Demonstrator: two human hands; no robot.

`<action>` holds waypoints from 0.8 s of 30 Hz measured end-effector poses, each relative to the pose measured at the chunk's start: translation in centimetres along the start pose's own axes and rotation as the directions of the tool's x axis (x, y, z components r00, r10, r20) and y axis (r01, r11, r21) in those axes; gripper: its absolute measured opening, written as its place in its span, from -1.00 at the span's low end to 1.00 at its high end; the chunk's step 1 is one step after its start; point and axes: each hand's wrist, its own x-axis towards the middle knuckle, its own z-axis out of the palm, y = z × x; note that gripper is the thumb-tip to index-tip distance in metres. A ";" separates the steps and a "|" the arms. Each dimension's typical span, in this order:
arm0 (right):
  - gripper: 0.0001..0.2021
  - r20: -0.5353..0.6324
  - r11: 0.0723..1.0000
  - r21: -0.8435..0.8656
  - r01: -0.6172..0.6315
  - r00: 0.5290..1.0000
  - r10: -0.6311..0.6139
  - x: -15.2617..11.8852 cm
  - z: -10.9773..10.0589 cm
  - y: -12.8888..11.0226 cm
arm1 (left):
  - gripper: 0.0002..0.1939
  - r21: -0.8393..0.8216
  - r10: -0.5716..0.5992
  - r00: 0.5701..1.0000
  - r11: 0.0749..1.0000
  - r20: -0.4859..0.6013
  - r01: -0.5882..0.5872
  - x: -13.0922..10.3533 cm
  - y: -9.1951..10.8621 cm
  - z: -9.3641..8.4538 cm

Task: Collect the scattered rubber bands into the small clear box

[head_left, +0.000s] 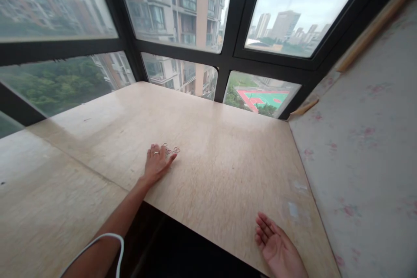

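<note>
My left hand (157, 163) lies palm down on the wooden tabletop (208, 152), fingers stretched out and thumb apart, with a ring on one finger. Several thin, small loops (176, 150) lie in a loose cluster beside and partly behind its fingers and thumb. Whether they are rubber bands or wire rings I cannot tell, and some may be hidden beneath the palm. At the lower right, my right hand (276, 243) is turned palm up near the front edge, its fingers extended and nothing visible in it.
Dark-framed windows (185, 50) border the far and left sides. A flower-patterned wall (365, 147) stands at the right. A pale patch (293, 210) marks the board near that wall. Across my left forearm hangs a white cable (110, 235). The board's front edge borders a dark gap (176, 247).
</note>
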 end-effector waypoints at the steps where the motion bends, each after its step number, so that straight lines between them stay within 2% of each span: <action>1: -0.68 -0.008 1.000 0.011 0.001 1.000 0.000 0.1 0.2 0.2 | -0.25 -0.026 0.050 0.999 0.998 0.017 -0.049 0.2 0.5 0.2; 4: -0.69 -0.036 0.999 0.029 0.024 0.999 -0.023 0.3 0.4 0.6 | -0.32 -0.130 0.222 0.972 0.969 0.083 -0.210 0.8 1.7 0.4; 6: -0.71 -0.046 0.999 0.020 0.032 0.998 -0.031 0.4 0.4 0.7 | -0.32 -0.183 0.283 0.954 0.948 0.103 -0.261 1.3 1.9 0.4; 9: -0.72 -0.047 1.000 -0.003 0.031 0.998 -0.032 0.6 0.2 0.7 | -0.27 -0.202 0.296 0.951 0.940 0.084 -0.275 2.2 1.2 0.3; 12: -0.72 -0.039 0.999 -0.027 0.028 0.999 -0.029 0.8 0.3 0.7 | -0.20 -0.183 0.251 0.966 0.954 0.055 -0.237 3.0 0.1 0.2; 15: -0.67 -0.047 1.000 -0.010 0.007 0.999 -0.007 0.9 0.9 0.8 | -0.19 -0.181 0.231 0.970 0.960 0.074 -0.215 3.3 -0.2 0.4; 17: -0.64 -0.053 1.000 0.009 -0.004 0.999 0.004 1.0 1.5 0.9 | -0.22 -0.198 0.301 0.949 0.940 0.097 -0.278 3.2 0.2 0.7; 20: -0.62 -0.056 1.000 0.012 -0.002 0.998 0.003 1.2 2.2 1.0 | -0.24 -0.220 0.440 0.891 0.885 0.111 -0.410 2.9 1.0 1.0; 22: -0.61 -0.065 1.000 0.012 0.003 0.998 -0.002 1.3 2.5 1.0 | -0.25 -0.229 0.512 0.853 0.846 0.100 -0.481 2.8 1.3 1.0; 24: -0.61 -0.077 1.000 0.016 0.006 0.997 -0.004 1.3 2.6 1.1 | -0.31 -0.233 0.547 0.835 0.821 0.059 -0.521 2.8 1.4 0.7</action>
